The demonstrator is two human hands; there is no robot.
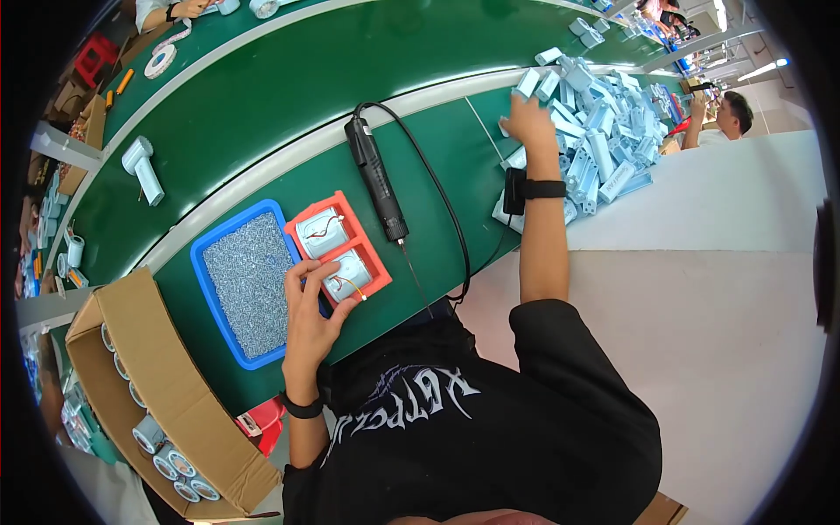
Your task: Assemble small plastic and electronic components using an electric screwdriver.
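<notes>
- The green workbench (490, 188) spread under everything, with its far edge along a metal rail.
- A cardboard box (175, 350) stood at the near left, pale-blue round parts lying inside; its wall was well clear of the hands.
- The heap of pale-blue housings (604, 131) lay at the far right. Lifting one from its loose left edge looked wiser than pulling from the middle, which could make the heap slide.
- The blue tray (265, 360) sat on the left, just beside the holder and filled with small metal pieces; the left forearm called for care not to knock its rim.
- A black electric screwdriver (376, 179) lay right of the holder, bit pointing near, its cord looping to the right and best kept clear of the arms.
- The red holder (360, 234) lay at the middle, with a wired unit in each of its two pockets.
- The right hand (532, 127) reached to the heap's left edge, fingers bent; whether they gripped a housing could not be told.
- The left hand (306, 306) curved its thumb and fingers around the near unit (347, 273); how firmly was unclear. A light, steadying touch seemed best.
- The far unit (319, 232) sat untouched.
- Thin wires (350, 284) lay across the near unit, wanting protection from pinching.
</notes>
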